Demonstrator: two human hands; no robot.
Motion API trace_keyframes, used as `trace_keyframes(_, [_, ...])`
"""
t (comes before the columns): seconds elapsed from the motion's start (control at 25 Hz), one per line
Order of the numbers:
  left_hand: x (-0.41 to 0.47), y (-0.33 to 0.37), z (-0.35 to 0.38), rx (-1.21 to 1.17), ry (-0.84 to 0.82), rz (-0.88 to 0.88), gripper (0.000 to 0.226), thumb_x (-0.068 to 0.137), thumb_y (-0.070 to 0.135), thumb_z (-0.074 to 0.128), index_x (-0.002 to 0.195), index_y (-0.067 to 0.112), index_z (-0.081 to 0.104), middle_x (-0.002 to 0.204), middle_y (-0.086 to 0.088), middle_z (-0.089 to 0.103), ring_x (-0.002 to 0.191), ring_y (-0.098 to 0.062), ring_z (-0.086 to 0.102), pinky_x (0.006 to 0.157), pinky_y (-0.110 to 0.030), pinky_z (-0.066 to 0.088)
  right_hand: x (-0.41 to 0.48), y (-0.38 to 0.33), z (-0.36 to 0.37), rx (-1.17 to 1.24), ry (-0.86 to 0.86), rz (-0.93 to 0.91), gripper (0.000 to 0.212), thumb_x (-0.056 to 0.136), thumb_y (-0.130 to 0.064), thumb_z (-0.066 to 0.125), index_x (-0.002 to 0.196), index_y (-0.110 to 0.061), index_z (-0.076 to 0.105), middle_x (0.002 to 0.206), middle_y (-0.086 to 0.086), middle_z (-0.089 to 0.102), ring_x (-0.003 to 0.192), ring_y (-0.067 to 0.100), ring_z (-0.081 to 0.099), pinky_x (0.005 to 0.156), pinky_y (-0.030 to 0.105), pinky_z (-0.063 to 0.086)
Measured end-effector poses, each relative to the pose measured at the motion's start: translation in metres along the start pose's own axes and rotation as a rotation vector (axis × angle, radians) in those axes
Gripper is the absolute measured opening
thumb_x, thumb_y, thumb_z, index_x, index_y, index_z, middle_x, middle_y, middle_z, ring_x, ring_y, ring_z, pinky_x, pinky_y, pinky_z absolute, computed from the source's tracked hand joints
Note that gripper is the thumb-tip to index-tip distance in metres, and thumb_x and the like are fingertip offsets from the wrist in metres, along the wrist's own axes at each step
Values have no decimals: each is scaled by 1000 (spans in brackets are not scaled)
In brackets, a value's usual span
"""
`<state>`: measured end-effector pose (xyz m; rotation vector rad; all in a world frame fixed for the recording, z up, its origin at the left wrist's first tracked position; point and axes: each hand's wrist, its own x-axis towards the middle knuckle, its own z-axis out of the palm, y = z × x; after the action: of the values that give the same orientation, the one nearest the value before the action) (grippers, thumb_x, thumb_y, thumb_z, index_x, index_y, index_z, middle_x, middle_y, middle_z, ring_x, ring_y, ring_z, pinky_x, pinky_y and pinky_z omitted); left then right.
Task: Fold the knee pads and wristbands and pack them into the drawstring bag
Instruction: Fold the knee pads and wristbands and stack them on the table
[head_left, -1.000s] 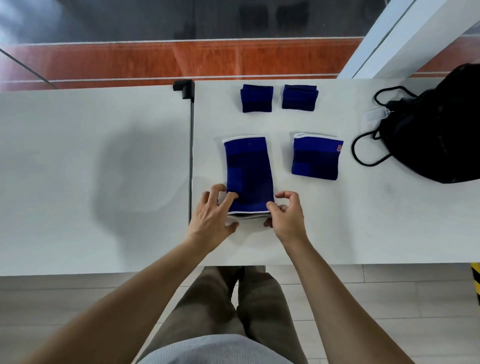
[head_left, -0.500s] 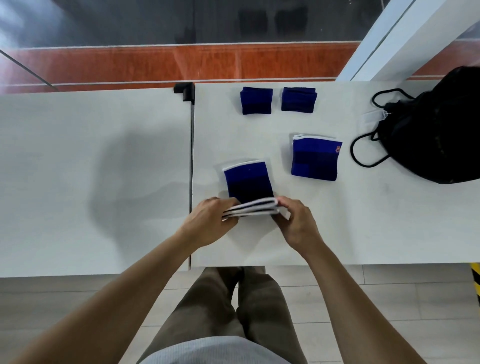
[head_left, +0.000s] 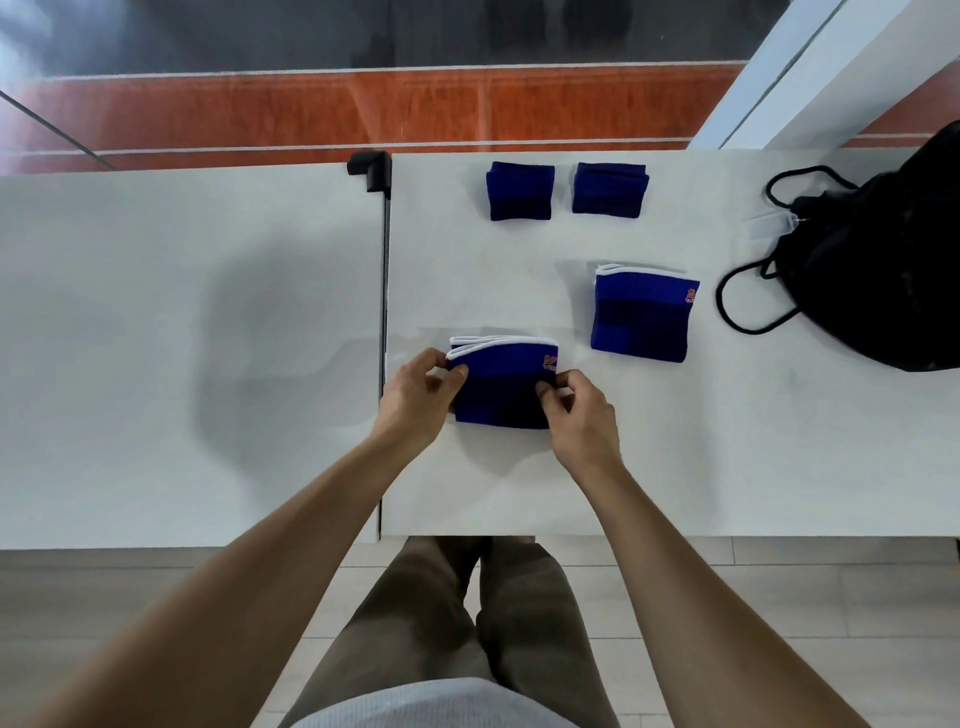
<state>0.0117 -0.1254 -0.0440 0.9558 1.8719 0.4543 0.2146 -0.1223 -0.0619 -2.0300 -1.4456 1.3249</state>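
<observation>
wristbands (head_left: 566, 190) behind knee pads (head_left: 571, 348), drawstring bag (head_left: 878, 270) right, on table (head_left: 727, 457)

Both forearms are extending forward; left grip (head_left: 422, 391) and right grip (head_left: 577, 410) are pinching with fingertips, palms facing inward.

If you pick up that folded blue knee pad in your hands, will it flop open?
Probably a little. The knee pad looks like soft knit cloth, and its white-edged layers already gape at the far edge, so it may spring apart unless the left hand and right hand pinch both sides. It likely weighs little and won't roll, lying flat.
</observation>
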Motion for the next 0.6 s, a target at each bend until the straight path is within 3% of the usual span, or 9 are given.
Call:
trace_keyframes(0.2, [16, 2, 9, 67, 153, -90, 27, 84, 52, 64, 78, 26, 64, 70, 7, 73, 65, -15, 72, 67, -36, 58, 7, -7, 9, -80, 115, 105, 29, 98, -42, 58, 104, -14, 59, 89, -4, 63, 81, 19, 64, 67, 32, 53])
trace_keyframes(0.28, [18, 4, 13, 64, 226, -134, 31, 79, 56, 67, 75, 25, 62, 72, 6, 71, 71, -17, 70, 69, -37, 58, 10, -10, 12, -86, 162, 124, 29, 96, -43, 60, 100, -15, 60, 88, -3, 65, 80, 19, 65, 65, 32, 51])
trace_keyframes(0.44, [7, 14, 19, 87, 288, -159, 29, 85, 49, 66, 89, 21, 63, 81, 9, 62, 84, -18, 60, 77, -36, 53, 3, -15, 17, -111, 265, 119, 25, 93, -43, 63, 98, -18, 59, 93, -1, 64, 76, 13, 61, 55, 22, 43])
trace_keyframes(0.6, [0, 15, 21, 74, 210, -223, 27, 85, 49, 64, 82, 22, 67, 75, 5, 64, 82, -24, 67, 82, -40, 56, -4, -21, 11, 115, 194, 296, 25, 95, -36, 63, 108, -15, 61, 102, 2, 68, 85, 15, 63, 64, 24, 48])
